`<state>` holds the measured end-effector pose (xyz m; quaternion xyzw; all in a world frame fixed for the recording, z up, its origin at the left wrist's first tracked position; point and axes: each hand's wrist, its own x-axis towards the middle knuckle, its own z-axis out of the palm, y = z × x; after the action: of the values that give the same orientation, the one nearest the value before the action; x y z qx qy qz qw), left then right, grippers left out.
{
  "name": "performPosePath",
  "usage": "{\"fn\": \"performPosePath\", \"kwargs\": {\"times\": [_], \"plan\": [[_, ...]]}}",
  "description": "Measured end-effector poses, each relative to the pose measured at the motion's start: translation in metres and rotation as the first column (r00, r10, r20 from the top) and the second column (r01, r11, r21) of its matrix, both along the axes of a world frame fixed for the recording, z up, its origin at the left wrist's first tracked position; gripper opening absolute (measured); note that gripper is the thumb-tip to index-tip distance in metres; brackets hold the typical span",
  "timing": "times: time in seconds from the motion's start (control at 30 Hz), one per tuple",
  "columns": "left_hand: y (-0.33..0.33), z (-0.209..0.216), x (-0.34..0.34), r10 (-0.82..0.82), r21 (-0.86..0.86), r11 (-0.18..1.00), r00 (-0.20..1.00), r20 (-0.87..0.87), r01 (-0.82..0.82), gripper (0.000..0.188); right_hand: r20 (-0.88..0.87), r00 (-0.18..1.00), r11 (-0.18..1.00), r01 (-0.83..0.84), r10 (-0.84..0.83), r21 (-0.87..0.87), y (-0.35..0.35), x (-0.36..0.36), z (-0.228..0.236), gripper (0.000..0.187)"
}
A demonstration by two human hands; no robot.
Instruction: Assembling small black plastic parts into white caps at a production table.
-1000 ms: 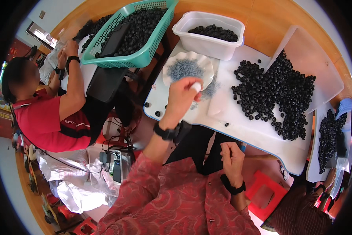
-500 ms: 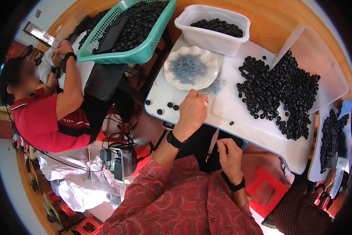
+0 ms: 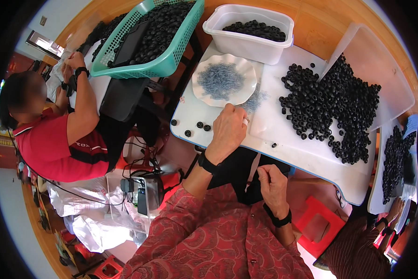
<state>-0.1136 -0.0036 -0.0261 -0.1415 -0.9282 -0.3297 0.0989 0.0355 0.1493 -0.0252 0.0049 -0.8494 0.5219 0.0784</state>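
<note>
Blue-grey, tiny, glinting bits [image 3: 220, 80] lie heaped in a white, shallow, wavy-rimmed dish [image 3: 249, 83] on the left part of the white, blue-edged table [image 3: 320, 176], with some scattered just right of it. My left hand [image 3: 227, 132] is at the dish's near side, fingers bent downward; a small white piece [image 3: 244, 122] shows at their right, and I cannot tell whether I pinch it or wear it. My right hand [image 3: 273, 188] is nearer my body, thumb and forefinger pressed together; anything between them is too small to see.

The dish probably sits this close for easy reach, its raised frill keeping the fine bits in. Black, smooth, rounded beads with holes [image 3: 346, 102] spread across the table's right side, before and under a tilted, clear plastic box [image 3: 381, 76], perhaps tipped to let them lie loose. Four black beads [image 3: 207, 128] rest left of my left hand. Beyond the dish, a smooth white plastic tub [image 3: 244, 46] holds more.
</note>
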Motion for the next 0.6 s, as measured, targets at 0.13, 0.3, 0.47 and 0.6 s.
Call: {"fn": "performPosePath", "kwargs": {"times": [0.13, 0.3, 0.47, 0.6], "plan": [[-0.0007, -0.0039, -0.0001, -0.037, -0.006, 0.999, 0.999, -0.037, 0.037, 0.020, -0.029, 1.000, 1.000, 0.003, -0.002, 0.030, 0.0021, -0.0001, -0.0032, 0.006], [0.0018, -0.0014, 0.0024, -0.051, -0.044, 0.998, 0.997, -0.057, 0.048, 0.029, -0.038, 0.999, 0.999, -0.001, 0.003, 0.039, 0.0023, 0.0011, -0.0058, 0.006], [0.0048, -0.0010, 0.0032, -0.050, -0.110, 0.993, 0.995, -0.084, 0.041, 0.025, -0.016, 1.000, 1.000, -0.008, 0.009, 0.028, 0.0001, 0.0024, -0.0017, 0.006], [0.0054, -0.0004, 0.0036, -0.043, -0.146, 0.989, 0.993, -0.107, 0.027, 0.023, -0.027, 1.000, 0.999, -0.005, 0.006, 0.041, 0.0007, 0.0030, -0.0023, 0.006]]}}
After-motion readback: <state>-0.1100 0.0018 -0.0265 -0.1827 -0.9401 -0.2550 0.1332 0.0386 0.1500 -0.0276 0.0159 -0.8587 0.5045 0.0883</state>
